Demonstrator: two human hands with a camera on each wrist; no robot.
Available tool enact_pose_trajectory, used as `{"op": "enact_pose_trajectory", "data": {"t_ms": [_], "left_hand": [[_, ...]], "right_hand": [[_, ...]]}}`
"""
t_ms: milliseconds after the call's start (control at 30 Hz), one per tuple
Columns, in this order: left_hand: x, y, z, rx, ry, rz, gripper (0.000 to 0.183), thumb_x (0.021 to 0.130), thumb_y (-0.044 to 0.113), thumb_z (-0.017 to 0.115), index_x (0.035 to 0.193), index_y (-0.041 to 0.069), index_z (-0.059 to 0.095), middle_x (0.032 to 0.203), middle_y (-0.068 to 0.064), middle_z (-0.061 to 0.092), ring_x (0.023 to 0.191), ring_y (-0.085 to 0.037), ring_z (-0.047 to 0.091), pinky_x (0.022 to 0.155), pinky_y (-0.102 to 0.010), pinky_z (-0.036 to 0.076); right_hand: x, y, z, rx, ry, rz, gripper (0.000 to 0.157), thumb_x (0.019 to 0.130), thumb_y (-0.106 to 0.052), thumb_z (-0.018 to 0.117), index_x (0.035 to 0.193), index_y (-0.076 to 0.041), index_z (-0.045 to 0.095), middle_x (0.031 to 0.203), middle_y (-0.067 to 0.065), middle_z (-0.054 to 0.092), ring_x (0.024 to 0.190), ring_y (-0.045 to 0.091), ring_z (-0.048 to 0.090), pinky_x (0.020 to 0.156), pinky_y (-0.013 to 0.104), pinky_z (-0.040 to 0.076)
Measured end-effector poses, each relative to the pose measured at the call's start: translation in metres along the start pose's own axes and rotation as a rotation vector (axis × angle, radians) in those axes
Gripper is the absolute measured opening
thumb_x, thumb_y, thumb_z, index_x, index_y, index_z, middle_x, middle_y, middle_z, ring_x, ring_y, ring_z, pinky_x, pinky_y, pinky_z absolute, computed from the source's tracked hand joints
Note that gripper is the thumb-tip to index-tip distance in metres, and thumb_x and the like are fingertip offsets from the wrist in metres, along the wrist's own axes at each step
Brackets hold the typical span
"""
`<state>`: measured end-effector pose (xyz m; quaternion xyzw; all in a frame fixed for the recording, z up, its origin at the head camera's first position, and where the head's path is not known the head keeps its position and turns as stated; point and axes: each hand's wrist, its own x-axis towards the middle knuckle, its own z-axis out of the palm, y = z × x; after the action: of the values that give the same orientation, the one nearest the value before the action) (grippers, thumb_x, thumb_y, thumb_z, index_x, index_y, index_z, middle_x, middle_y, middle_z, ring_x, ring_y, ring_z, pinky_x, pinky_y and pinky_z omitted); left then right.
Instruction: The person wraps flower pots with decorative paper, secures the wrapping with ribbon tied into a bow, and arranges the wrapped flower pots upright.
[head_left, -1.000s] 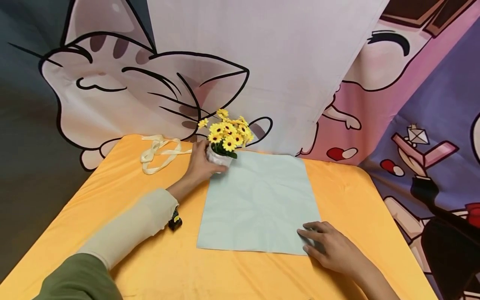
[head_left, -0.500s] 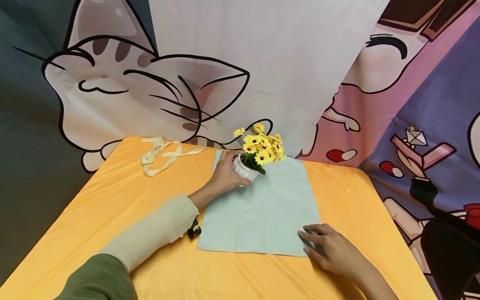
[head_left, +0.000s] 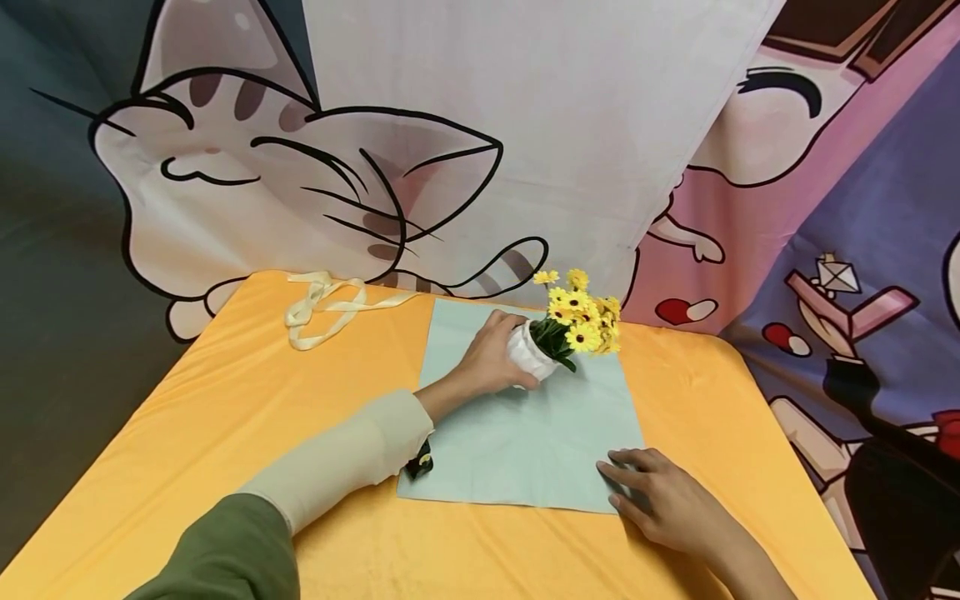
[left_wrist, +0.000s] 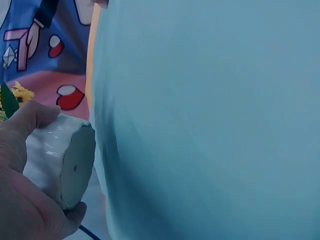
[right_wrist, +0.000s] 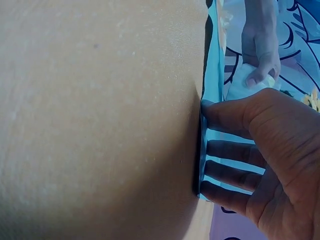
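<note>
My left hand point(head_left: 491, 354) grips a white flowerpot point(head_left: 529, 353) from its left side, thumb and fingers around the wall. Yellow daisy-like flowers point(head_left: 581, 312) with dark centres and green leaves fill it. The pot tilts right over a pale blue square sheet point(head_left: 525, 442); its flat underside point(left_wrist: 77, 167) shows in the left wrist view. At the sheet's near right corner lies my right hand point(head_left: 660, 496), fingers spread and loosely bent. In the right wrist view its fingertips point(right_wrist: 212, 110) touch the sheet's edge.
A cream ribbon point(head_left: 326, 312) lies loosely looped at the back left of the orange-covered table point(head_left: 352, 367). Cartoon-printed cloth point(head_left: 585, 125) hangs right behind the table and along its right side. A small black device point(head_left: 420, 461) sits under the left wrist.
My left hand has carried the flowerpot rightward and slightly nearer, from the sheet's back left corner to over its back middle, tilting it more. The right hand stays put.
</note>
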<state>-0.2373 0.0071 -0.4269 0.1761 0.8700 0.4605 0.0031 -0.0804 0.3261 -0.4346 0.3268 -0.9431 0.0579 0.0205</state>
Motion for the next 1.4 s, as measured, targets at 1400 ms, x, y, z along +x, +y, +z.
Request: {"op": "enact_pose_trajectory", "data": {"t_ms": [1400], "left_hand": [[0.017,0.046,0.055,0.316,-0.177,0.098,0.104,0.081,0.028,0.105,0.170,0.020,0.052,0.160,-0.005,0.059,0.141,-0.030,0.054,0.124,-0.044,0.044]], "right_hand": [[-0.001,0.000,0.000,-0.007,0.014,-0.004,0.041,0.100,-0.030,0.087,0.139,-0.019,0.082,0.138,0.004,0.079,0.124,0.030,0.074,0.100,0.055,0.065]]}}
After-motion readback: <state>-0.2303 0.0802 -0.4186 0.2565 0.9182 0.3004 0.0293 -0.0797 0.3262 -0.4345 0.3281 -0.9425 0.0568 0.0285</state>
